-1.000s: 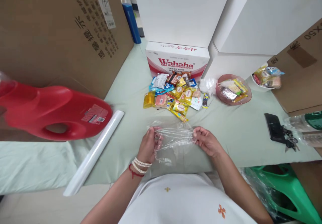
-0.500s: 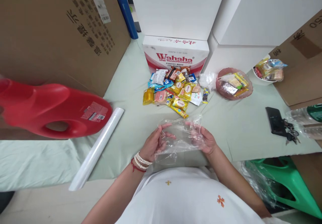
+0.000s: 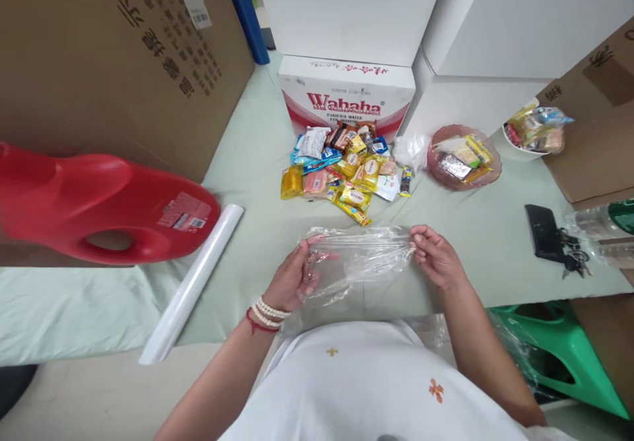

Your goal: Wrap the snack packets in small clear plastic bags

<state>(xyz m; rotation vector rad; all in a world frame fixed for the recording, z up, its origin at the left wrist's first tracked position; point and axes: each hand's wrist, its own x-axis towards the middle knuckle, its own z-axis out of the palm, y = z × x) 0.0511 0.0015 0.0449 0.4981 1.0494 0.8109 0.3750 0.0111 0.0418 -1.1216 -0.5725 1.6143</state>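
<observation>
Centrally, we see the clear plastic drawn out between the left hand and the right hand, held apart and each pinching one end, near the snack pile, where overpulling could, we judge, split it.

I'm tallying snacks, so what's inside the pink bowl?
The pink bowl holds packets, including yellow ones and a shiny dark one; whatever lies beneath them is covered.
</observation>
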